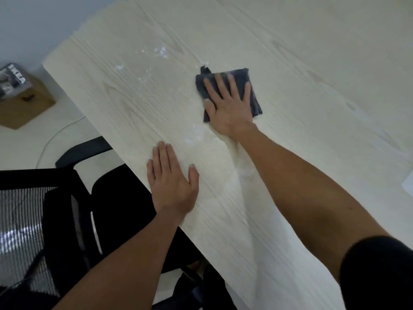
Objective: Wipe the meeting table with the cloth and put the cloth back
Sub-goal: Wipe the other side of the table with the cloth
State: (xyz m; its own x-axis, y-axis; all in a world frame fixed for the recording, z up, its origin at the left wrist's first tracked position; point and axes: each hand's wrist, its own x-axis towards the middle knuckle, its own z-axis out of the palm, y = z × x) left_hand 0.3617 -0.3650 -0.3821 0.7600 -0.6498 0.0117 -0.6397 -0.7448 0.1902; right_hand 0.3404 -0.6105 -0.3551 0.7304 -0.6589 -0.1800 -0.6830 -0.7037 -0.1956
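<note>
The right hand (228, 106) presses flat, fingers spread, on the folded dark grey cloth (241, 78) in the middle of the pale wood-grain meeting table (312, 63), spreading pressure for wiping. The left hand (172, 180) lies flat and empty near the edge (likely bracing). White powdery specks (162, 52) remain beyond the cloth.

A pale wood-grain meeting table (279, 52) is being seen from above. A folded dark cloth (239, 82) is being pressed flat onto it by the right hand (228, 106), while the left hand (172, 182) is being rested flat near the table's edge. White powdery specks (162, 52) are lying scattered on the surface beyond the cloth.
</note>
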